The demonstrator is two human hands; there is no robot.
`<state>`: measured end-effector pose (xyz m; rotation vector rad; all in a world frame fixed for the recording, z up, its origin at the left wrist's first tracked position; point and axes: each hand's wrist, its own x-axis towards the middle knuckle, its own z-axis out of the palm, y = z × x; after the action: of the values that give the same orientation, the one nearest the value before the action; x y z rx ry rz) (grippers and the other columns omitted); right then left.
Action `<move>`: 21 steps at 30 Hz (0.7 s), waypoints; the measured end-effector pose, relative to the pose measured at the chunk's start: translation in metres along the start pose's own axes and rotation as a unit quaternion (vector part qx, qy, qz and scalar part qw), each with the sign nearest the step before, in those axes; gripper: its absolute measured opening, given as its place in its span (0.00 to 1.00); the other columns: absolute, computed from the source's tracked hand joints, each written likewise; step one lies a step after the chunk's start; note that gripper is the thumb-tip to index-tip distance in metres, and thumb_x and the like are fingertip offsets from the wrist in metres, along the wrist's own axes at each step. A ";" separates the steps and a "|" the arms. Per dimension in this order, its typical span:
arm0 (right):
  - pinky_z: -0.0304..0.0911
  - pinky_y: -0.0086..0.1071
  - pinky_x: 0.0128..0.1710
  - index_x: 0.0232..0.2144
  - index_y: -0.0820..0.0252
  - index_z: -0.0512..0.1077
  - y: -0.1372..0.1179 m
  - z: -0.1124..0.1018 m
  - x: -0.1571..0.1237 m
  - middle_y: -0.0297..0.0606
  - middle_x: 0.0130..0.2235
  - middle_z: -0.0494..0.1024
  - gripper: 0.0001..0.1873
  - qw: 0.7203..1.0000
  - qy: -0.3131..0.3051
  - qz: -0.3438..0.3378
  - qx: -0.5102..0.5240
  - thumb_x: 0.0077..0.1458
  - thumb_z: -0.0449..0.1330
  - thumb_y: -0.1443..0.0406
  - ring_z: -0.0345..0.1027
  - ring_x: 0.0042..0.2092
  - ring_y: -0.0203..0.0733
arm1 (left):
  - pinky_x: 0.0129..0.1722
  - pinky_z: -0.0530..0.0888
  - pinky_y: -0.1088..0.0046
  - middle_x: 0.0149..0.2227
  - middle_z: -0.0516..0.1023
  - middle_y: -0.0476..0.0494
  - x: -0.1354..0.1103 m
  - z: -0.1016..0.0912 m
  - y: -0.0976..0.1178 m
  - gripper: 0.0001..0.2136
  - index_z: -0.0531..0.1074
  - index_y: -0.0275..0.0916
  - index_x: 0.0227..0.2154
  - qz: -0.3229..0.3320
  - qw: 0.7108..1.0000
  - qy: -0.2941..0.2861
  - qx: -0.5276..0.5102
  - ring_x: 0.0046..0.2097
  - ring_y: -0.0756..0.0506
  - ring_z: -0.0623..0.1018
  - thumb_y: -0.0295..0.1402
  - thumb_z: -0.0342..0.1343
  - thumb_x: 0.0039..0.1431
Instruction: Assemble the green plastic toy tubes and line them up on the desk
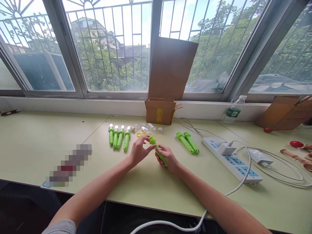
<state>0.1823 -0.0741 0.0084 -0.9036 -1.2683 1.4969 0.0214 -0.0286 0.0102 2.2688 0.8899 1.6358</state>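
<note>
My right hand (169, 158) is wrapped round the lower part of a green plastic handle (157, 146), which tilts up to the left above the table. At its wider top end, a yellow band (151, 139) shows round the head. The thumb and fingers of my left hand (139, 150) close on that head from the left. Just beyond the left hand lie loose yellow rings (141, 134). Several green handles with white tops (119, 137) lie in a row to the left. Two green handles without white tops (188, 142) lie to the right.
Clear plastic pieces (145, 129) lie behind my hands, before a cardboard box (159, 112). On the right are a white power strip (231, 161) with cables, a plastic bottle (235, 110) and red-ended wooden pieces (296, 144). A blurred-out patch (69, 167) covers something at left.
</note>
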 end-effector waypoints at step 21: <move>0.47 0.26 0.15 0.22 0.59 0.61 -0.002 0.006 -0.002 0.28 0.19 0.61 0.18 0.980 0.069 -0.085 -0.165 0.54 0.53 0.52 0.51 0.17 0.30 | 0.35 0.78 0.67 0.44 0.74 0.42 -0.002 -0.001 0.000 0.07 0.66 0.39 0.32 0.019 0.999 0.008 0.028 0.42 0.47 0.76 0.36 0.56 0.55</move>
<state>0.1777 -0.0775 0.0118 -1.0638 -1.4760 1.0879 0.0203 -0.0296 0.0091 2.3262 0.9129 1.6686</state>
